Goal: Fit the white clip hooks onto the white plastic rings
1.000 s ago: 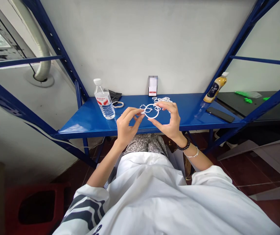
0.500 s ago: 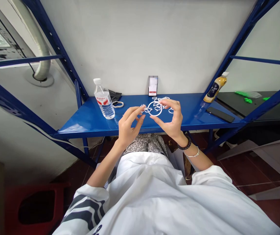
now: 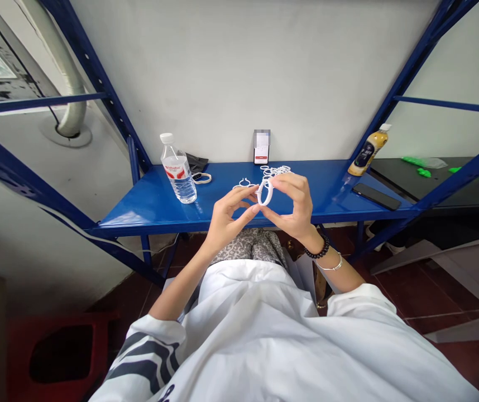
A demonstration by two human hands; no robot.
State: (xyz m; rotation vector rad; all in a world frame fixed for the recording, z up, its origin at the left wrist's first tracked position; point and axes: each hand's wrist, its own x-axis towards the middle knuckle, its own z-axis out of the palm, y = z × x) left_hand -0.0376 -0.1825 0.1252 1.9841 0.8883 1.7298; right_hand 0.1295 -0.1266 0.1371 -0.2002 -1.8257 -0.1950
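Note:
Above the front part of the blue table, a white plastic ring (image 3: 270,194) is held up between both hands, turned partly edge-on. My right hand (image 3: 293,205) pinches its right side between thumb and fingers. At the ring's left side, the thumb and fingertips of my left hand (image 3: 230,216) close on it. Behind the fingers, a small open white ring (image 3: 245,182) lies on the table. Several more white rings (image 3: 280,170) are heaped beyond my right hand, which partly hides them.
A water bottle (image 3: 178,173) stands on the blue table (image 3: 151,206) at left, near a black pouch (image 3: 196,163). One phone (image 3: 262,151) leans on the wall; another phone (image 3: 375,196) lies flat at right by a yellow drink bottle (image 3: 367,152). Blue posts flank the table.
The ring has turned from facing me to partly edge-on. My left hand has moved right and its fingertips now meet the ring. The small open ring is now on the table, out of my left fingers.

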